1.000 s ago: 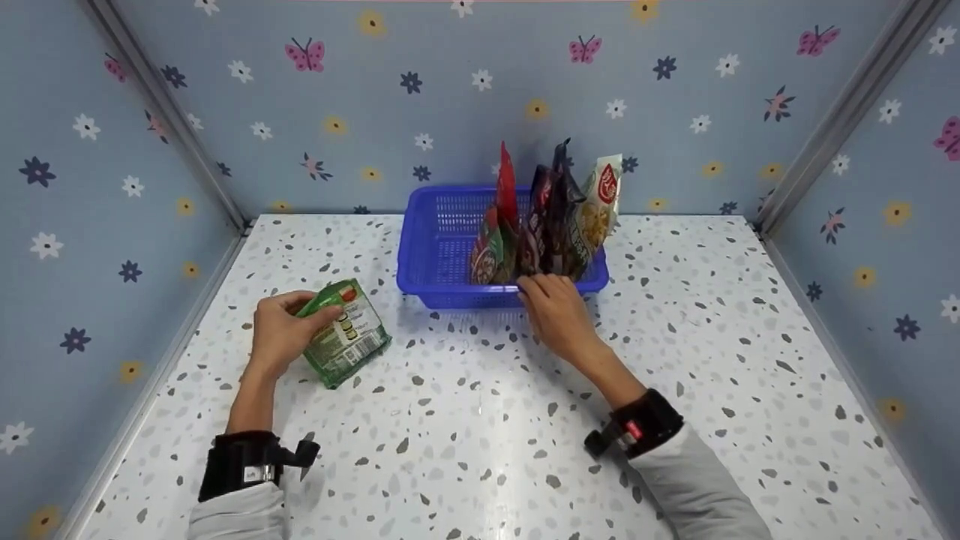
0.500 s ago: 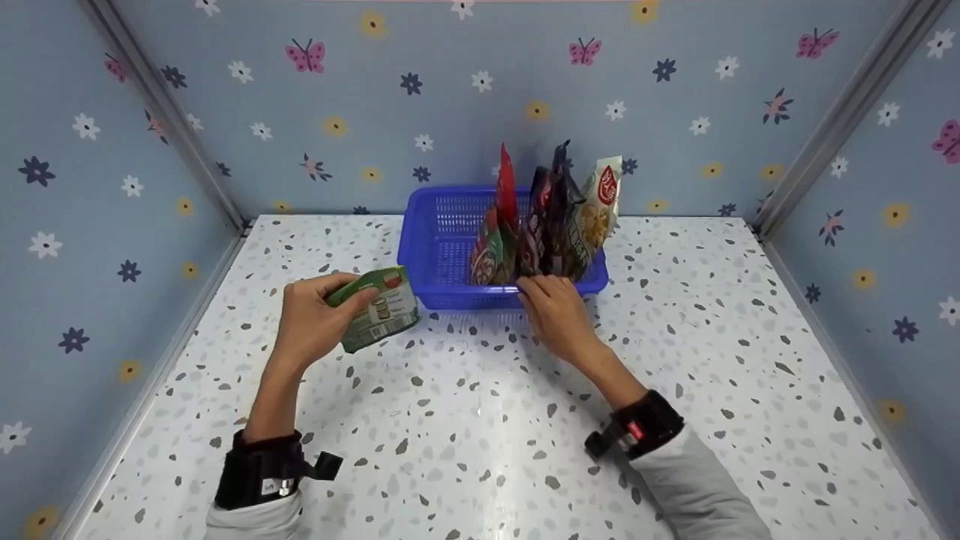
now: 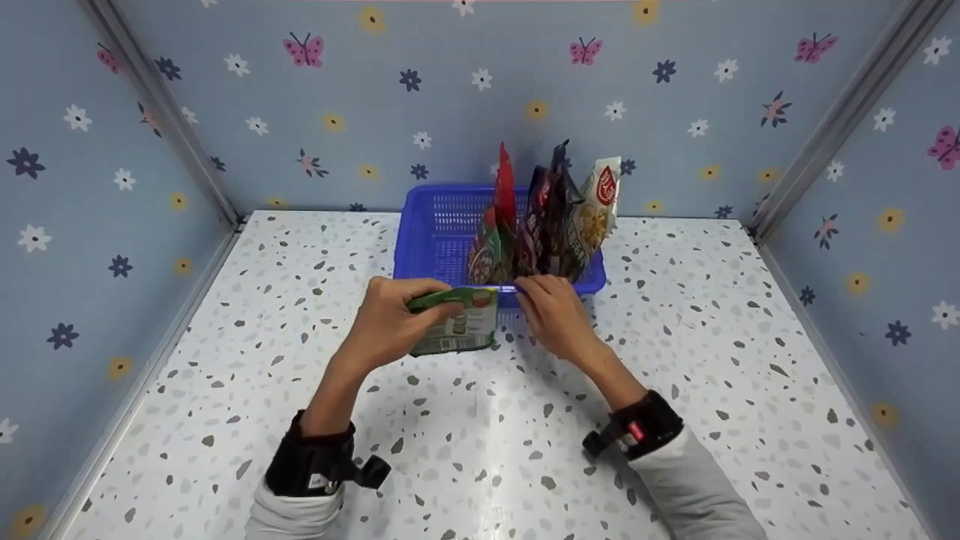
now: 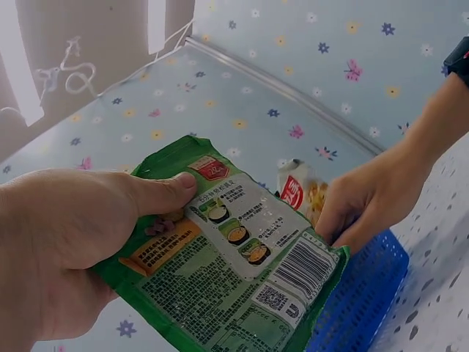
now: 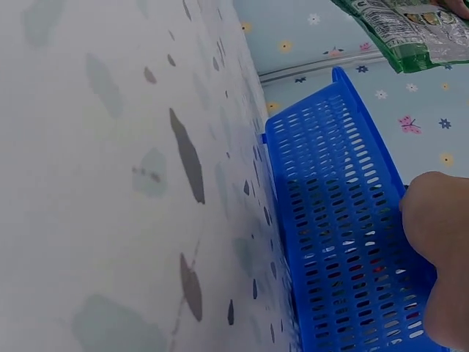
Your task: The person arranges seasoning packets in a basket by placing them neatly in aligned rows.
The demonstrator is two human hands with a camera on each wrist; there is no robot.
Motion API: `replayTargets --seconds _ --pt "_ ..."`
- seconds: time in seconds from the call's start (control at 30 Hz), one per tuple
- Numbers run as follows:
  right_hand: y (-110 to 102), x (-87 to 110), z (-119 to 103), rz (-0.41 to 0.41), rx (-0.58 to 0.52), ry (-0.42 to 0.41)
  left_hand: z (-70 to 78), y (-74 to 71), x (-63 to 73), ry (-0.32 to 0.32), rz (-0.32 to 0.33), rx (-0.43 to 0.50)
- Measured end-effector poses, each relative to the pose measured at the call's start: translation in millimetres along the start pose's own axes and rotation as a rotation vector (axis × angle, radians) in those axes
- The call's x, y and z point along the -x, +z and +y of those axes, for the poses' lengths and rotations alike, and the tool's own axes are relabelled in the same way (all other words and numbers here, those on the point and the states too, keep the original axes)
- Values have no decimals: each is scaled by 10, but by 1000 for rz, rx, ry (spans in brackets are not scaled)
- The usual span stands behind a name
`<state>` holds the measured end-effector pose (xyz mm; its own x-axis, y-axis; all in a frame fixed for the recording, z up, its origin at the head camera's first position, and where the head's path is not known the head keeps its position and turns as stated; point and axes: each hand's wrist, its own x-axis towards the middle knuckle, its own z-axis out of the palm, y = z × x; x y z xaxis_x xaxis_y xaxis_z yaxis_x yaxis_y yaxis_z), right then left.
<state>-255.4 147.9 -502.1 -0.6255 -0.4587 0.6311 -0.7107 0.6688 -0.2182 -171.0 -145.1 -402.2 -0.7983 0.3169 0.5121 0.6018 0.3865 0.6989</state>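
My left hand [image 3: 390, 321] pinches a green food packet [image 3: 471, 324] by one edge, thumb on its printed back. In the left wrist view that packet [image 4: 234, 249] shows a barcode and small bowl pictures. It hangs in front of the blue plastic basket [image 3: 405, 236], overlapping its front rim in the head view. My right hand [image 3: 559, 315] grips the basket's front rim, fingers over the edge. Upright inside stand a red packet [image 3: 505, 187], a red-and-green packet [image 3: 484, 255], dark packets [image 3: 538, 217] and a cream-topped packet [image 3: 598, 210].
A speckled white tabletop [image 3: 675, 337] lies under everything. Behind the basket rises a flowered blue wall [image 3: 360, 97], with side panels at left and right. Inside the basket, the packets stand toward the right.
My left hand has carried the green packet rightward from the table's left side to the basket's front, turning it more upright. The right hand has kept its place on the rim.
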Motion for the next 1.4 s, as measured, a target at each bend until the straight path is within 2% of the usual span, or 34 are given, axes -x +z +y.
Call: replayTargets --seconds 0.13,0.23,0.5,0.63,0.8,1.0,1.27,1.4 --pt "-67 3 -8 -53 -77 32 82 132 -69 57 -19 17" --pt "-136 -16 -22 -63 -193 53 114 207 -110 77 -16 42" --pt "-464 -132 -149 25 -512 156 100 317 -183 122 7 34" --pt "-698 -145 -258 4 -638 166 100 325 -197 118 10 41" --pt "-913 -135 -397 -80 -671 81 119 339 -176 102 11 70" --pt "-975 -126 -484 -164 -617 13 133 399 -163 116 -5 84" --pt "-935 -116 -472 -119 -595 -96 127 430 -168 139 -8 103" --pt "-923 -118 -464 -99 -601 -119 124 432 -177 144 -5 104"
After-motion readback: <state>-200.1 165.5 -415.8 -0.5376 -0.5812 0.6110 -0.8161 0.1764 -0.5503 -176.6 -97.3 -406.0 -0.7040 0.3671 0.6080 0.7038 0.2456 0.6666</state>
